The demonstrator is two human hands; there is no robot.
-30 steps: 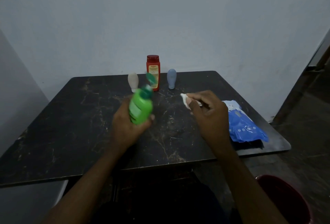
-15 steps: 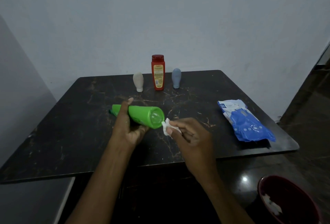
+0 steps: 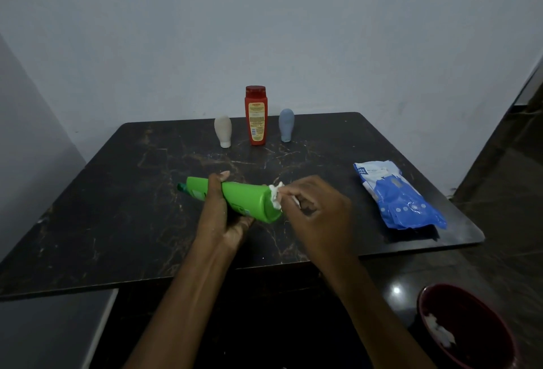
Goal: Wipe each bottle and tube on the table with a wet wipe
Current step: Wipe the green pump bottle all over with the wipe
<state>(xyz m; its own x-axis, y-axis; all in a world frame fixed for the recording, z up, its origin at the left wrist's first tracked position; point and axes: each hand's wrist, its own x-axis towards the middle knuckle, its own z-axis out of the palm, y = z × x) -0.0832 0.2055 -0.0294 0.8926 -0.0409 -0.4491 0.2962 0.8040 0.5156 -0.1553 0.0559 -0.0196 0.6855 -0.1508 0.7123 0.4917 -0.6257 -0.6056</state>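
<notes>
My left hand (image 3: 221, 215) grips a green bottle (image 3: 246, 199) around its middle and holds it sideways above the dark table (image 3: 117, 215), cap pointing left. My right hand (image 3: 317, 210) pinches a crumpled white wet wipe (image 3: 275, 198) and presses it against the bottle's flat bottom end. At the back of the table stand a red bottle (image 3: 256, 115), a beige tube (image 3: 223, 131) to its left and a grey-blue tube (image 3: 286, 125) to its right, both tubes resting on their caps.
A blue and white wet wipe pack (image 3: 396, 195) lies near the table's right edge. A dark red bin (image 3: 467, 327) with used white wipes in it sits on the floor at the lower right. A pale wall stands close behind the table.
The green bottle went from upright to lying sideways in my left hand. My right hand brought the wipe down and left onto the bottle's bottom end.
</notes>
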